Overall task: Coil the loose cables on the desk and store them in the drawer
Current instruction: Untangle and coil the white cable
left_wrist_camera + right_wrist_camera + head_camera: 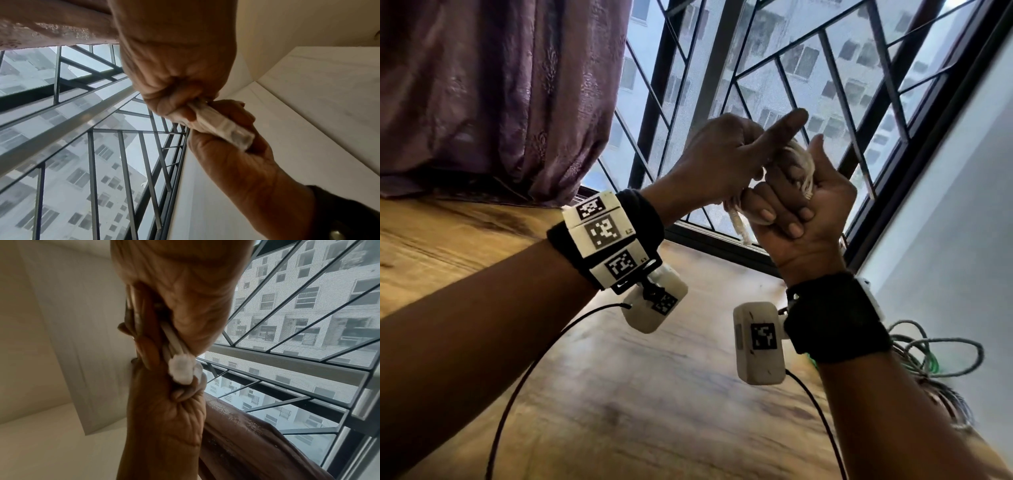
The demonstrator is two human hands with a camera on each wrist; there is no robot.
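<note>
A white cable (pixel 800 163) is bundled into a small coil and held up in front of the window by both hands. My right hand (pixel 791 214) has its fingers wrapped round the bundle, thumb upright. My left hand (pixel 743 161) grips the cable from the left with its index finger stretched out over the bundle. A short white end (pixel 738 221) hangs below the fists. In the left wrist view the left hand (pixel 174 91) pinches the cable's pale plug end (pixel 226 129). The right wrist view has the white strands (pixel 174 342) and a white plug (pixel 182 370) between both hands.
A tangle of grey and green cables (pixel 931 353) lies on the wooden desk (pixel 619 394) at the right, by the white wall (pixel 962 205). A purple curtain (pixel 500 102) hangs at the back left. The barred window (pixel 791 68) is right behind the hands. No drawer shows.
</note>
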